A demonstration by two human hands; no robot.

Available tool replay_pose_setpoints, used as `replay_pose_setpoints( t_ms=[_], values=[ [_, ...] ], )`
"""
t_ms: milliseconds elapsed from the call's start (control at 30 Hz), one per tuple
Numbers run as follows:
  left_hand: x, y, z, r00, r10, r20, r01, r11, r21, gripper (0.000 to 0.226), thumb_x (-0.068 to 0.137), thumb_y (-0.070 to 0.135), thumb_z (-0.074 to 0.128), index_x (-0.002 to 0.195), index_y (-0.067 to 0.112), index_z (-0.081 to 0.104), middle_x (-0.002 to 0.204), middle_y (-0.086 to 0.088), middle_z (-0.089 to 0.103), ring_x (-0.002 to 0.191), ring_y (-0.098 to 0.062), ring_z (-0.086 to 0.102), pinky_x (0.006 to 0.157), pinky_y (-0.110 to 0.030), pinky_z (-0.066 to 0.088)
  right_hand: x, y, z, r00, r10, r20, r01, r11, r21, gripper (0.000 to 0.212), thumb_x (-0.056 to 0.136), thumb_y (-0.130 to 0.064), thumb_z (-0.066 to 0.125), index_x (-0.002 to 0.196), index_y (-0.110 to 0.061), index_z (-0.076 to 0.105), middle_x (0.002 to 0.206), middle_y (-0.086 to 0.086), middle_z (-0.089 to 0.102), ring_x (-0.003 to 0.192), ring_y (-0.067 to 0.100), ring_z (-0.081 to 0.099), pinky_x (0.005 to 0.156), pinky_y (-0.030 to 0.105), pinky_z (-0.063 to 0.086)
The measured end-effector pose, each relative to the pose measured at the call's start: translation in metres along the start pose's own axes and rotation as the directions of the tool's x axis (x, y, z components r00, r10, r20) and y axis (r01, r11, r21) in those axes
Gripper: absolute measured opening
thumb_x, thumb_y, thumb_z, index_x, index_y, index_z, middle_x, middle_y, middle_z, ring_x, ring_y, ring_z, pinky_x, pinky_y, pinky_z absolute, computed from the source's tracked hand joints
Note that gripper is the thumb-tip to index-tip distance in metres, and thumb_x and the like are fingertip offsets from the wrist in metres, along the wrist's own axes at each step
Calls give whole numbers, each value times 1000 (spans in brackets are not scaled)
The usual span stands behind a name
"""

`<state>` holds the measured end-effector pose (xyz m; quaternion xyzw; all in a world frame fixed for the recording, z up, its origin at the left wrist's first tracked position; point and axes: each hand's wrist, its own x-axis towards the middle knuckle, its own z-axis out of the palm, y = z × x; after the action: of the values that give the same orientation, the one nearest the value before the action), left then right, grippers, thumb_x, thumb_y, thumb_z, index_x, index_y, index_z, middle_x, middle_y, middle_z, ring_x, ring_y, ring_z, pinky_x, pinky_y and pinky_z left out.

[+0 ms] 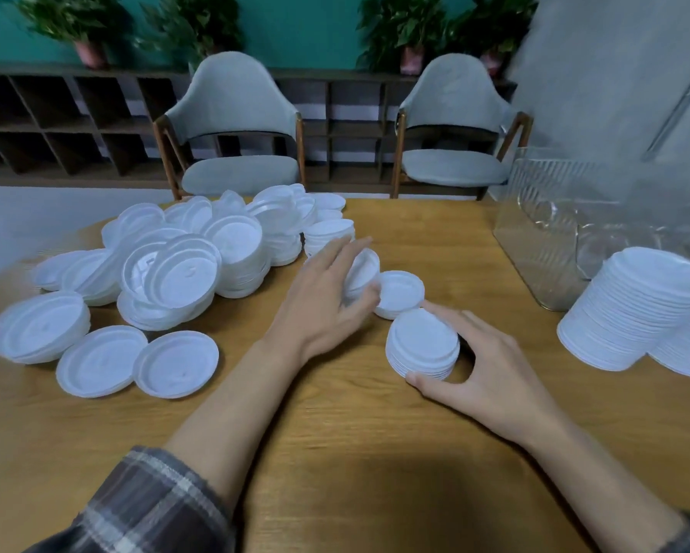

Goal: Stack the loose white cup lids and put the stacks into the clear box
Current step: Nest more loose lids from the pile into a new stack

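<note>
The right hand (483, 365) grasps a short stack of white round plastic cup lids (423, 345) that stands on the light brown wooden bench (335, 453). Its thumb is at the near side and its fingers are curled round the far side. The left hand (327, 297) holds a tilted white lid (362, 273) on edge between thumb and fingers; motion blur hides whether it is one lid or a few. Just beside both lies a single flat white lid (400, 289), very close to the short stack.

To the left spreads a big loose heap of white lids (187, 257), some nested, others lying apart near the front. At the right edge two tall leaning stacks of white lids (630, 309) stand on the bench, outside and just in front of the clear ribbed plastic box (554, 233) at the far right. What the box holds cannot be told through its walls.

Plaid sleeves (147, 504) cover the upper forearms. Beyond the bench are two grey upholstered chairs (235, 125), a dark wooden shelf unit (56, 121) and potted green plants (84, 25) against a teal wall.
</note>
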<state>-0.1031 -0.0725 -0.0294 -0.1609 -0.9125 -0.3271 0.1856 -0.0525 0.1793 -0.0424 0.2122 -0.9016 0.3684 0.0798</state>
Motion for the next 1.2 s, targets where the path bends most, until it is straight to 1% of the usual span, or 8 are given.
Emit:
replay_pose_setpoints(
  t_ms=[100, 167, 300, 467, 700, 833, 1000, 1200],
  values=[
    [-1, -7, -3, 994, 90, -56, -85, 992, 95, 50, 91, 37, 61, 139, 23, 62, 147, 4, 58, 144, -16, 45, 117, -31, 34, 5, -1, 2, 1000, -2, 3, 2, 1000, -12, 85, 74, -47, 90, 149, -40, 51, 128, -26, 58, 124, -7, 51, 97, 1, 31],
    [0, -11, 0, 986, 138, -92, -123, 981, 150, 35, 90, 32, 63, 122, 20, 73, 124, 5, 70, 122, -19, 62, 104, -37, 45, 9, -2, 3, 1000, -2, 12, 2, 1000, -24, 85, 73, -47, 90, 148, -40, 51, 130, -26, 58, 124, -10, 50, 97, -1, 30],
    [-1, -8, 0, 972, 187, -142, -159, 969, 190, 13, 93, 19, 73, 105, 17, 79, 99, 6, 75, 93, -20, 68, 84, -31, 46, 22, -3, 0, 999, -15, 51, 18, 999, -49, 83, 72, -48, 91, 145, -38, 53, 132, -25, 58, 124, -10, 50, 98, 2, 32],
    [-1, 0, -4, 981, 22, -194, -27, 999, -22, 9, 92, 15, 78, 100, 18, 79, 94, 9, 74, 90, -11, 68, 83, -34, 54, 32, 4, -1, 1000, -9, 30, 10, 999, -42, 81, 71, -46, 93, 142, -36, 54, 132, -24, 58, 122, -11, 49, 96, 0, 31],
    [-2, 17, -11, 944, -213, -251, 132, 943, -304, 19, 81, 11, 88, 92, 20, 75, 87, 10, 73, 89, -5, 67, 82, -10, 45, 30, 10, 4, 1000, -5, 6, 5, 1000, 3, 82, 73, -46, 92, 144, -37, 53, 133, -27, 55, 125, -12, 48, 97, 0, 30],
    [0, 33, -17, 913, -345, -219, 158, 793, -589, 27, 86, 13, 85, 109, 23, 75, 99, -2, 73, 87, -12, 71, 81, -19, 56, 32, 11, 4, 1000, -16, 22, 16, 1000, 23, 84, 73, -49, 91, 146, -36, 52, 139, -29, 50, 130, -12, 44, 99, -1, 27],
    [1, 43, -15, 913, -405, -51, 234, 622, -747, 31, 98, 8, 71, 125, 22, 71, 112, -6, 66, 85, -15, 75, 77, -30, 63, 34, 9, 2, 1000, -23, 17, 22, 999, 50, 81, 78, -53, 86, 149, -32, 52, 139, -29, 51, 132, -10, 46, 102, 2, 31],
    [-3, 43, -3, 945, -318, 78, 302, 758, -578, 32, 98, 11, 67, 119, 35, 76, 96, -4, 67, 76, -31, 68, 84, -53, 62, 34, 12, 0, 999, 25, 27, -27, 996, 85, 102, 74, -55, 88, 158, -48, 30, 136, -39, 49, 132, -10, 47, 107, 15, 38]
  ],
)
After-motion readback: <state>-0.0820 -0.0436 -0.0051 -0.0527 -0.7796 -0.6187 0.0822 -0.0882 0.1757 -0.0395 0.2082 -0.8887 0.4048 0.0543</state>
